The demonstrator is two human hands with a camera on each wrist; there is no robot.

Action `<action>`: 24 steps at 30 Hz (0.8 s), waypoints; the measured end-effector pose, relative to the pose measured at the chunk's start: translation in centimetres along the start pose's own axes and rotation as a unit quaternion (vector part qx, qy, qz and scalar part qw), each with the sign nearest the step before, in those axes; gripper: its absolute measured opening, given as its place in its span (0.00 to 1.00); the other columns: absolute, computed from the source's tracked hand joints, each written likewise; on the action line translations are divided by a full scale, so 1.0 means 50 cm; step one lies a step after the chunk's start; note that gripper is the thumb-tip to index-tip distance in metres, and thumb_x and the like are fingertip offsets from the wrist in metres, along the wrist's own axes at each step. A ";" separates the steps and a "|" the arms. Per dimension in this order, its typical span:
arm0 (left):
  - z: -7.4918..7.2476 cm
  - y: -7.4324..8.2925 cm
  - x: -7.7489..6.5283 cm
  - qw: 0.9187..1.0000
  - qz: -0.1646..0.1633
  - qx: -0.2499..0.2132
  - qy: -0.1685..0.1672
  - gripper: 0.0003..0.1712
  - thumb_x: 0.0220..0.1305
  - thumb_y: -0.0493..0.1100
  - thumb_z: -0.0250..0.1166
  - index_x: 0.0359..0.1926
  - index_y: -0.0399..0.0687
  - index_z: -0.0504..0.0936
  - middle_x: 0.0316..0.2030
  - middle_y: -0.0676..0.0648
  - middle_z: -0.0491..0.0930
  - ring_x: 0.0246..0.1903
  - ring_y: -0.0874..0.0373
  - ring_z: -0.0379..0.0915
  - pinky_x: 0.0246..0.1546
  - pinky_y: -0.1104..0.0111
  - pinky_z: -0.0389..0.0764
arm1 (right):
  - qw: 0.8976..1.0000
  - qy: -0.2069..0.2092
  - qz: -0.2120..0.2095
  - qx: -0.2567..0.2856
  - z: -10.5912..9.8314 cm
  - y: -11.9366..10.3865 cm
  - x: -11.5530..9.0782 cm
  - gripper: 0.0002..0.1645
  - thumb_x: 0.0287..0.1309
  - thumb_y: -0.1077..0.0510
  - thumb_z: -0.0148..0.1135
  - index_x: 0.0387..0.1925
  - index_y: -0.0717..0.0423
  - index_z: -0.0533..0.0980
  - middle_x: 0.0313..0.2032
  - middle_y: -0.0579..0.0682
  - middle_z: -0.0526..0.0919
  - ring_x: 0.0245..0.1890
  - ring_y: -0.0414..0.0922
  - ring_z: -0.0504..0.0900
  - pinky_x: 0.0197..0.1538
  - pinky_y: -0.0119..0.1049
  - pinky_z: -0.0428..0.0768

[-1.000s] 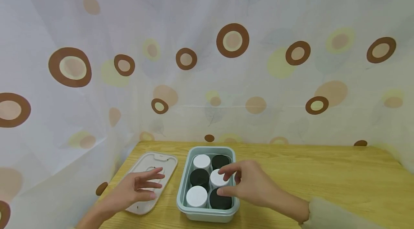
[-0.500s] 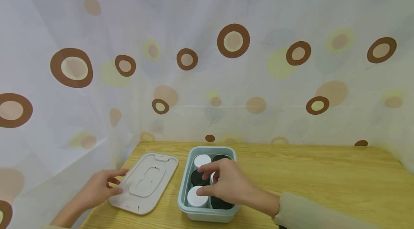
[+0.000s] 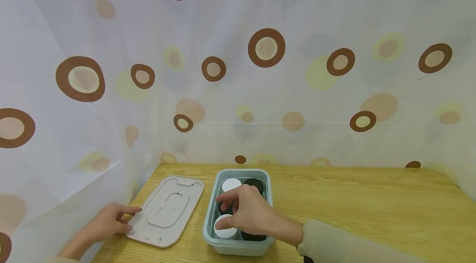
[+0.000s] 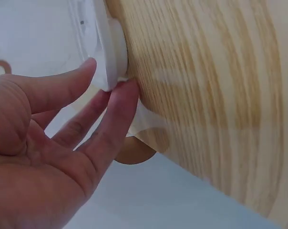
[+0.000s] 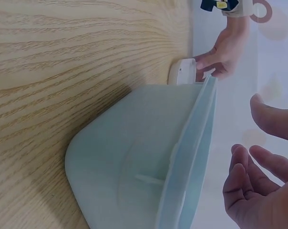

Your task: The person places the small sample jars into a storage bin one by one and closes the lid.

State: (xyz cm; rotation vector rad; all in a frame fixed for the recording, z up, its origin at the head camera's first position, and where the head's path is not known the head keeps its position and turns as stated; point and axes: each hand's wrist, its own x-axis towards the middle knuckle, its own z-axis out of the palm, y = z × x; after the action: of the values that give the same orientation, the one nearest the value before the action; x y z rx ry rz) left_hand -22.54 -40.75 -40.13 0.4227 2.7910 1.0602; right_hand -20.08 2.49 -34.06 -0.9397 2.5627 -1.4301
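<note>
A white rectangular lid (image 3: 186,213) with rounded corners lies on the left of the table. My left hand (image 3: 104,223) is at its near left edge; in the left wrist view the thumb (image 4: 70,86) and fingers pinch the lid's edge (image 4: 103,67) from both sides. Right of it stands a pale blue-green plastic box (image 3: 241,249). Inside are several jars with round white tops (image 3: 231,184) and black tops (image 3: 254,237). Above the box hovers my right hand (image 3: 253,213), thumb and fingers apart with nothing between them, hiding some jar tops.
A wooden table (image 3: 353,209) stretches out to the right of the box. Behind and along the left hangs a pale curtain (image 3: 297,89) printed with brown rings and dots, close to the table's edges.
My left hand has moved left from over the lid to its left edge and grips it there. My right hand has shifted left across the box. Lid and box look unmoved.
</note>
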 end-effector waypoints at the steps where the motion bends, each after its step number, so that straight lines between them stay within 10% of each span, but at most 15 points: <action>1: -0.003 -0.005 -0.001 0.999 -0.006 -0.040 -0.018 0.29 0.58 0.25 0.73 0.61 0.21 0.79 0.31 0.32 0.80 0.21 0.63 0.68 0.24 0.70 0.78 | 1.000 -0.002 0.001 0.001 0.000 0.001 0.001 0.27 0.47 0.59 0.87 0.51 0.59 0.88 0.33 0.44 0.86 0.24 0.43 0.80 0.31 0.32 0.78; 6: -0.011 -0.025 -0.008 0.979 -0.052 -0.182 -0.078 0.29 0.64 0.25 0.68 0.65 0.18 0.72 0.64 0.18 0.70 0.41 0.57 0.82 0.42 0.63 0.87 | 1.000 -0.011 0.008 0.003 -0.005 0.007 0.006 0.26 0.47 0.59 0.87 0.50 0.58 0.89 0.33 0.45 0.87 0.25 0.44 0.81 0.32 0.32 0.79; 15: -0.011 -0.034 -0.022 0.948 -0.115 -0.281 -0.095 0.27 0.68 0.27 0.64 0.65 0.19 0.74 0.58 0.38 0.80 0.43 0.52 0.84 0.47 0.60 0.87 | 1.000 -0.016 0.003 0.004 -0.008 0.012 0.012 0.26 0.47 0.59 0.86 0.50 0.59 0.89 0.33 0.44 0.88 0.26 0.44 0.81 0.33 0.32 0.78; 24: -0.014 0.000 -0.033 0.949 -0.124 -0.286 -0.043 0.27 0.68 0.30 0.64 0.64 0.19 0.75 0.62 0.38 0.80 0.42 0.57 0.84 0.48 0.61 0.86 | 1.000 -0.006 0.007 0.005 -0.006 0.016 0.021 0.26 0.46 0.59 0.87 0.50 0.58 0.89 0.32 0.41 0.87 0.26 0.41 0.81 0.32 0.31 0.79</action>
State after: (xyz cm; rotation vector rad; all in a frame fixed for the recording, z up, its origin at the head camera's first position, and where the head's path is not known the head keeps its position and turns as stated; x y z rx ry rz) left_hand -21.11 -41.69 -39.56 0.0444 2.2314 1.6463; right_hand -21.40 2.47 -34.26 -0.9248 2.5459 -1.4275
